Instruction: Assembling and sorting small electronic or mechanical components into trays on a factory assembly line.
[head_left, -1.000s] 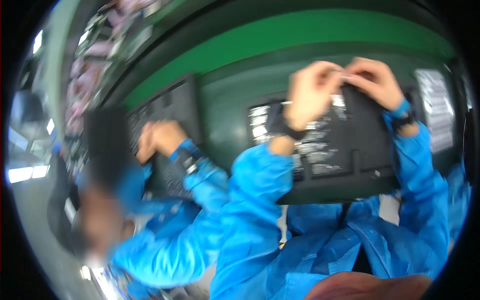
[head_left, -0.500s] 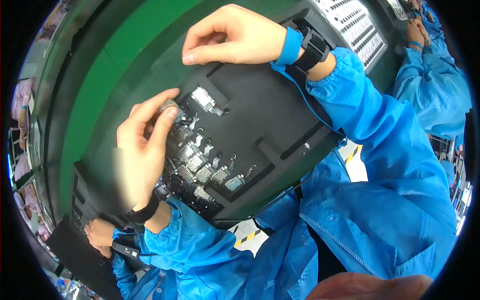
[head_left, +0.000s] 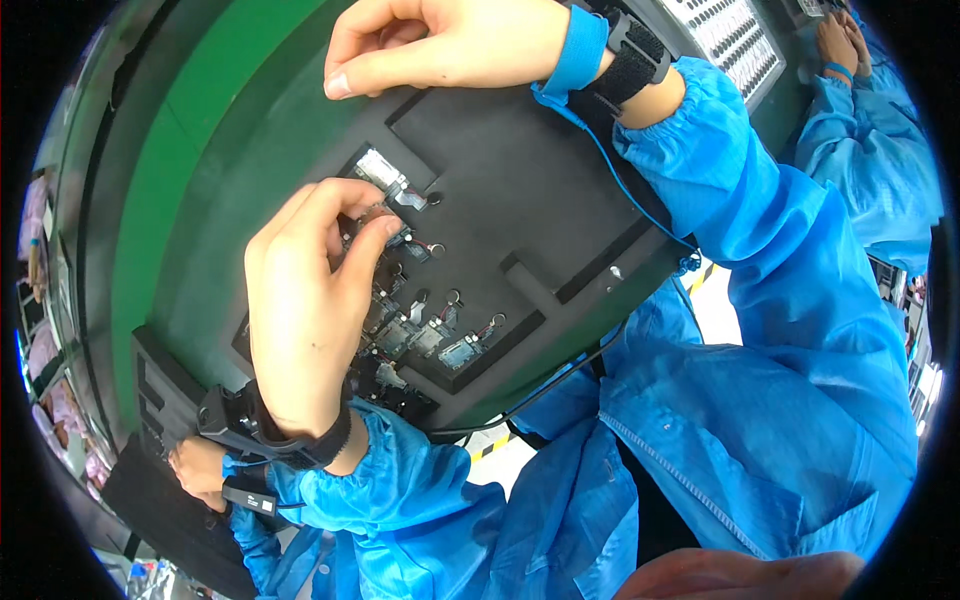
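My left hand [head_left: 315,270] reaches over the black foam tray [head_left: 540,210], thumb and fingers closed on a small electronic module [head_left: 388,216] among the parts at the tray's left side. Just beyond it lies a separate silver module [head_left: 382,168] with a short flex tail and round black end. Several similar modules [head_left: 430,338] with curled tails sit in a cluster nearer to me, partly hidden by the left hand. Above the tray's far edge hangs my right hand [head_left: 450,45], fingers curled and thumb against the index finger; whatever is between them cannot be made out.
A light tray with rows of small dark parts [head_left: 730,45] stands at the far right. A blue wrist-strap cord [head_left: 625,180] runs from my right wrist along the tray. Co-workers' hands show at the right [head_left: 838,45] and lower left [head_left: 200,468].
My left hand has moved right and closed on a module near the lone silver one. My right hand has shifted up and left. The tray appears slightly higher in view.
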